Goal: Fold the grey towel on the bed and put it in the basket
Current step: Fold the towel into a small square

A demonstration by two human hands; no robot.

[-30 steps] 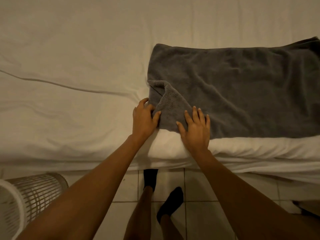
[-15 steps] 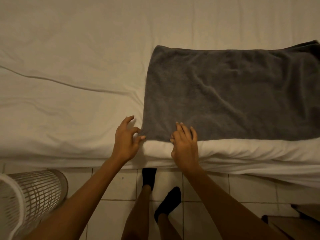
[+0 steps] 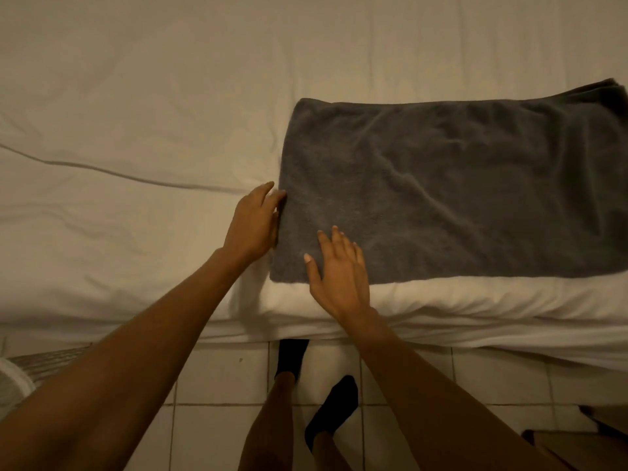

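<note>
At the far left, low by the floor, we see only a sliver of the basket (image 3: 15, 382), standing beside the bed (image 3: 136, 113) and well apart from the towel. Moving right, our left hand (image 3: 253, 220) is set edge-on against the left side of the grey towel (image 3: 441, 192), fingers fairly straight and together, holding nothing that we can make out; whether the fingertips tuck under the edge we cannot tell. Our right hand (image 3: 341, 271) lies open and flat, fingers spread, on the towel's near-left corner, pressing rather than gripping. The towel itself lies flat as a wide rectangle along the near edge of the bed, running off toward the right.

We judge the step to be squaring and smoothing this fold before the next one. To do it well, we should keep the right palm pinning the corner while the left hand nudges the side edge straight so the layers line up, then sweep outward to the right to clear the wrinkles that show across the middle.

Compared with a second ago, the turned-up flap at the near-left corner is gone and the corner lies flat. Since half a second ago, the left hand has travelled from the near corner up along the side edge, and the right hand has slid further onto the cloth.
</note>
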